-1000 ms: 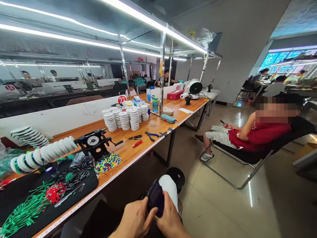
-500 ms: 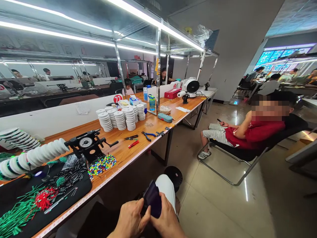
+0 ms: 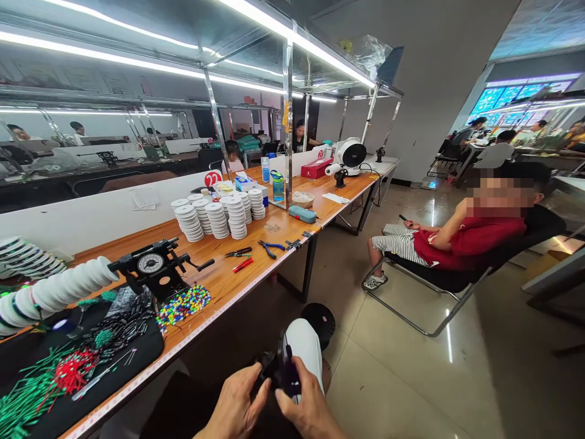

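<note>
Above my lap, my right hand (image 3: 307, 399) grips a thin, dark, phone-like object (image 3: 289, 366) seen nearly edge-on. Close by on its left, my left hand (image 3: 240, 396) has thumb and fingers closed around a small black piece (image 3: 269, 364). Whether that piece is joined to the flat object I cannot tell. Both sit over my white-clad knee (image 3: 304, 341). The bench lies to the left of my hands, and they do not touch it.
On the wooden bench (image 3: 274, 259) are a black hand-crank winder (image 3: 159, 265), coloured beads (image 3: 185, 305), stacked white spools (image 3: 217, 221), blue-handled pliers (image 3: 273, 248), and green and red cords (image 3: 75, 372). A black stool (image 3: 320, 323) stands under it. A seated person (image 3: 484, 225) is at the right.
The dark flat object has turned from showing its broad face to nearly edge-on. My hands have drawn slightly apart, and a black piece shows by my left fingers. My view has shifted slightly.
</note>
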The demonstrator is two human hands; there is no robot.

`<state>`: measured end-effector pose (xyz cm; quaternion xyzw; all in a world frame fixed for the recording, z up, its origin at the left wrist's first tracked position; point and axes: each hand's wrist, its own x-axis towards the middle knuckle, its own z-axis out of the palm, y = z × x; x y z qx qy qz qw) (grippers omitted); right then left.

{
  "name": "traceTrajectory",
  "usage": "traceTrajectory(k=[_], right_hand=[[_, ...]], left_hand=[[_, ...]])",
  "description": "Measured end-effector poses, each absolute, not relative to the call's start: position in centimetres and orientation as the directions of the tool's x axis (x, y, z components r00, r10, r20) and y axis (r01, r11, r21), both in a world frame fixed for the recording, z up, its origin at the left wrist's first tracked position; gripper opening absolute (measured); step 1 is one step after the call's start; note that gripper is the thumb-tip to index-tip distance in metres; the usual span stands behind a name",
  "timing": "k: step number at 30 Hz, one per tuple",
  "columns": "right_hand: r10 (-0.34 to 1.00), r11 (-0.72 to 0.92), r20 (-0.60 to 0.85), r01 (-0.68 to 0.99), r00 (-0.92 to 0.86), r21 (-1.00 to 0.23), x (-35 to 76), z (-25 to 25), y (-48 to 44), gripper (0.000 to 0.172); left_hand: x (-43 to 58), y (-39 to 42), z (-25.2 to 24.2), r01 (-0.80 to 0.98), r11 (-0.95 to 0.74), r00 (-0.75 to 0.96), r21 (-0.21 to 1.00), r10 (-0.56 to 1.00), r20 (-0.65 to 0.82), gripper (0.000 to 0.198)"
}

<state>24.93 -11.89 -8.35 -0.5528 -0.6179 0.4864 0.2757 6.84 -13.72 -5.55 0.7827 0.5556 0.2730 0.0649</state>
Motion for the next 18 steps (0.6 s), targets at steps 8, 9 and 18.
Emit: traceTrajectory(k=[8,9,18], right_hand=[[0.725,-0.092,-0.049,-0.026,-0.687,-0.995,27.4,-7.2,-12.2,0.055],[0.741,-0.061,-0.007,-0.057,-0.671,-0.997,27.9,-6.8,-11.9,0.061],[0.474,0.880,0.384,0.428,-0.792,-0.203,33.2,0.3,-4.7,0.057]], left_hand=[[6.5,-13.7,-4.0,0.787,-0.172,0.164,0.592,0.984,0.068,0.035],[6.5,-13.8,-3.9,0.788,-0.168,0.153,0.593,0.985,0.076,0.034],[7.2,-13.3,-3.2,0.684,-0.173,0.212,0.708,0.977,0.034,0.031]])
